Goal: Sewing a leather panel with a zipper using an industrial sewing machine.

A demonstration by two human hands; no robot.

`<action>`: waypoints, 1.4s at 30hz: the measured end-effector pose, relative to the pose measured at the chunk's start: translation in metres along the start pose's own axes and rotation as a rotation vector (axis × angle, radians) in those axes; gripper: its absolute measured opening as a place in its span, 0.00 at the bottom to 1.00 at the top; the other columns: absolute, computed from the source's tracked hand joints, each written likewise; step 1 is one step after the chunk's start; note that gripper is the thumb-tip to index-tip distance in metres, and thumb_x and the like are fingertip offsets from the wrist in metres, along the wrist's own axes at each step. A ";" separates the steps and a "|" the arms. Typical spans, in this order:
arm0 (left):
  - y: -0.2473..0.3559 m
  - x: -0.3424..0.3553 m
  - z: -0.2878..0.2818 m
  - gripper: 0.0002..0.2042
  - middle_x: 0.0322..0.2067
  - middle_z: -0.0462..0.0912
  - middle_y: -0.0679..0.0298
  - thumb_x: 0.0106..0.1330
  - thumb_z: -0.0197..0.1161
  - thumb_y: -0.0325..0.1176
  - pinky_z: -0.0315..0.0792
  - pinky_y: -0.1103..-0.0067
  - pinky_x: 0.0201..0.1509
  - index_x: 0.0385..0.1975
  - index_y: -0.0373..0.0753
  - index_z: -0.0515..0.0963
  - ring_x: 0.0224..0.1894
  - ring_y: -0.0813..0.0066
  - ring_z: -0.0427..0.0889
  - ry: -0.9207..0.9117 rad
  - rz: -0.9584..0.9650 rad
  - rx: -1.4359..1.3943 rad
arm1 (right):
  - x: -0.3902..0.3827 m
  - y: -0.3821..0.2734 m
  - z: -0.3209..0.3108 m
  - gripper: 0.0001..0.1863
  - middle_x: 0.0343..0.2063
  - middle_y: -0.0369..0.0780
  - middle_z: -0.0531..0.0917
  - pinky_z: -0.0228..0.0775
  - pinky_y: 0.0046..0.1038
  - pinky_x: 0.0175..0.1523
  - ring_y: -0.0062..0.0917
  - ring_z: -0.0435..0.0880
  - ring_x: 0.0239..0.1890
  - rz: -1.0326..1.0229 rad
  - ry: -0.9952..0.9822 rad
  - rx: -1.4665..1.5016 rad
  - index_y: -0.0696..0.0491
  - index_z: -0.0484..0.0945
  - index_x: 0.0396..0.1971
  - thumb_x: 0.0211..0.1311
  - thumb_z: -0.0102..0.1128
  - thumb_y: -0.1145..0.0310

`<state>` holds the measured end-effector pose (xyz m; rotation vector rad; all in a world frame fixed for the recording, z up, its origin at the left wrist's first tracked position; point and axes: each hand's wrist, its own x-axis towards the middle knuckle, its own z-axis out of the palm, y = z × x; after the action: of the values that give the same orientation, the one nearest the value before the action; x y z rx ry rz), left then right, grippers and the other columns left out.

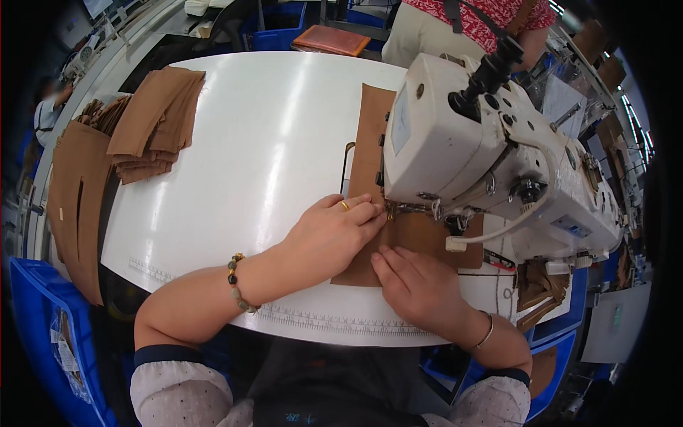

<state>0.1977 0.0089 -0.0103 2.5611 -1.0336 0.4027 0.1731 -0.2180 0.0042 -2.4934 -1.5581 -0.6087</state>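
Observation:
A brown fabric piece lies under the head of a white sewing machine and spreads out to its left and right. My left hand, with a ring and a beaded bracelet, has its fingers closed together on the fabric beside the presser foot. Nearer to me, my right hand rests on the same piece with its fingers stretched out flat. A bangle circles that wrist. Part of the fabric's far side is hidden behind the machine head, and the needle is hard to make out.
Stacked brown fabric pieces lie on the white table at the left, with longer brown pieces beside them. Blue bins flank the table. Another person is beyond the machine. A printed ruler follows the near edge.

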 end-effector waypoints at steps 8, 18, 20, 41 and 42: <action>-0.006 0.006 -0.037 0.07 0.28 0.82 0.69 0.52 0.70 0.27 0.75 0.73 0.33 0.30 0.43 0.83 0.36 0.69 0.83 0.106 -0.288 0.063 | -0.002 0.022 -0.019 0.05 0.26 0.40 0.84 0.74 0.27 0.34 0.30 0.83 0.27 0.471 0.168 0.384 0.59 0.84 0.35 0.60 0.66 0.77; 0.005 -0.001 0.004 0.08 0.16 0.73 0.73 0.54 0.68 0.33 0.69 0.79 0.21 0.34 0.41 0.85 0.18 0.79 0.77 0.109 0.118 0.221 | 0.001 0.023 -0.020 0.05 0.22 0.41 0.82 0.70 0.28 0.30 0.31 0.80 0.22 0.509 0.205 0.451 0.59 0.85 0.36 0.64 0.66 0.73; 0.004 0.000 0.005 0.10 0.17 0.73 0.73 0.54 0.68 0.32 0.69 0.79 0.21 0.35 0.40 0.85 0.18 0.80 0.77 0.114 0.144 0.230 | 0.000 0.024 -0.020 0.08 0.22 0.41 0.85 0.73 0.30 0.29 0.32 0.84 0.21 0.516 0.155 0.441 0.58 0.87 0.39 0.65 0.66 0.70; 0.016 0.000 -0.012 0.05 0.21 0.81 0.65 0.52 0.64 0.30 0.74 0.73 0.24 0.17 0.41 0.80 0.24 0.67 0.83 -0.153 0.076 0.132 | -0.002 0.016 0.003 0.18 0.56 0.41 0.79 0.79 0.36 0.51 0.34 0.84 0.50 0.385 -0.070 0.185 0.51 0.84 0.52 0.63 0.66 0.63; 0.016 0.003 -0.019 0.05 0.20 0.80 0.65 0.53 0.65 0.30 0.74 0.73 0.24 0.17 0.41 0.80 0.23 0.67 0.83 -0.168 0.032 0.105 | -0.001 0.014 0.003 0.18 0.56 0.41 0.79 0.79 0.36 0.51 0.34 0.84 0.50 0.400 -0.063 0.185 0.51 0.84 0.52 0.63 0.66 0.63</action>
<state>0.1864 0.0043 0.0108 2.7131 -1.1403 0.2595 0.1861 -0.2248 0.0022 -2.5904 -1.0281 -0.3137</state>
